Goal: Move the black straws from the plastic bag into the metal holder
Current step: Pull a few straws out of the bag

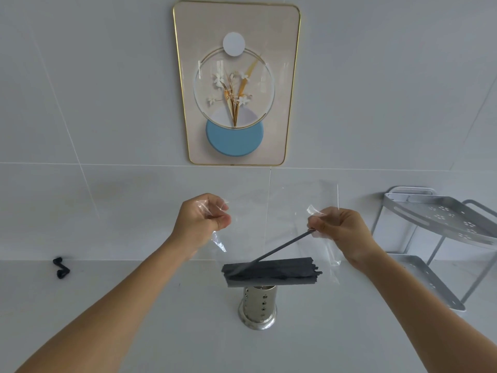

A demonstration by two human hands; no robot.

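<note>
Pale grey counter bearing perforated metal holder, small black object, silver two-tier rack.

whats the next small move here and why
Probably draw the single straw clear with the right hand: its upper end is pinched, its lower end still in the bundle inside the plastic bag. The left hand holds the bag above the metal holder.

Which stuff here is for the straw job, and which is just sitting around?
For the job: black straws, plastic bag, metal holder, left hand, right hand.

Just sitting around: framed flower picture, metal corner shelf, small black thing on the counter.
</note>
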